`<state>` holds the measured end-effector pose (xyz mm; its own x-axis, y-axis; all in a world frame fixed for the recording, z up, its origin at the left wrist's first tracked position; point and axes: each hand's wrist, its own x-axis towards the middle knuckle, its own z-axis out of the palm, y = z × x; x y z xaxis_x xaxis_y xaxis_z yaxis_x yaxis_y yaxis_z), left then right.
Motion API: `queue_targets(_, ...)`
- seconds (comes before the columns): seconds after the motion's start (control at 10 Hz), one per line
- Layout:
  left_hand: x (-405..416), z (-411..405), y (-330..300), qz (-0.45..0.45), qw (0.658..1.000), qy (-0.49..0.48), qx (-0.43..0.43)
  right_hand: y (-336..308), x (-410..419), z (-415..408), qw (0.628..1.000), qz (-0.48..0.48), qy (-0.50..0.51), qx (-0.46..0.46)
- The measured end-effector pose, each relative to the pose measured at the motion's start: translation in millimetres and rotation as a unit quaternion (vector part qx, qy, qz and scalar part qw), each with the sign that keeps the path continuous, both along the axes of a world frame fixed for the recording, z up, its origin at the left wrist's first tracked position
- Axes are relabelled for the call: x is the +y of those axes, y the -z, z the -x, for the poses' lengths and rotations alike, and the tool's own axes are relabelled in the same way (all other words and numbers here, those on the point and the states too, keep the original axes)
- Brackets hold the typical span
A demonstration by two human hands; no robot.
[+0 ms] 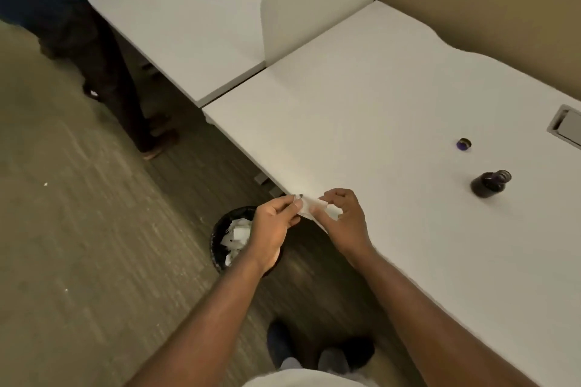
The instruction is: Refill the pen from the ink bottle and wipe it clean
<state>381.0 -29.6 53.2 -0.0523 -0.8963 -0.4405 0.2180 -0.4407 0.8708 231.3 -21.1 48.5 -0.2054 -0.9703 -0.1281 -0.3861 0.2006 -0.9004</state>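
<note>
Both my hands meet at the front edge of the white desk (377, 122). My left hand (273, 223) and my right hand (341, 217) pinch a white tissue (309, 209) between them. A small dark tip, perhaps the pen, peeks out of the tissue by my left fingers; the rest of the pen is hidden. The dark ink bottle (490, 184) stands open on the desk far to the right. Its purple cap (463, 144) lies behind it.
A black waste bin (224, 231) with crumpled white paper stands on the carpet under my left hand. Another person (78, 41) stands at the neighbouring desk at upper left. A white divider panel (314, 6) separates the desks. A cable hatch (566, 126) sits at the desk's right edge.
</note>
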Motion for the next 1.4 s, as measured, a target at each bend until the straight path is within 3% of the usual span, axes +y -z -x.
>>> queue_targets(0.3, 17.3, -76.3, 45.0, -0.039, 0.993, -0.023, -0.112, 39.5, 1.1, -70.2, 0.996, -0.007, -0.072, 0.042)
queue_targets(0.4, 30.6, -111.3, 75.5, -0.042, 0.98, -0.024, -0.193, 68.1, 9.1, -91.3, 0.993, 0.0, -0.077, 0.091)
queue_targets(0.5, 39.6, -134.9, 98.3, -0.023, 0.951, -0.014, -0.308, 88.8, 12.8, -101.4, 0.988, -0.027, -0.078, 0.134)
queue_targets(0.6, 48.7, -166.9, 128.0, -0.011, 0.893, 0.026, -0.449, 120.4, 12.6, -110.9, 0.971, -0.041, -0.116, 0.206)
queue_targets(0.8, 47.5, -199.3, 166.8, 0.011, 0.826, 0.075, -0.558, 169.3, -8.6, -129.4, 0.936, -0.046, -0.177, 0.3)
queue_targets(1.0, 44.6, -210.9, 201.1, 0.017, 0.805, 0.101, -0.584, 214.9, -36.9, -156.0, 0.917, -0.09, -0.201, 0.333)
queue_targets(1.4, 45.3, -215.6, 216.0, 0.003, 0.805, 0.061, -0.59, 242.8, -75.3, -181.0, 0.931, -0.125, -0.187, 0.288)
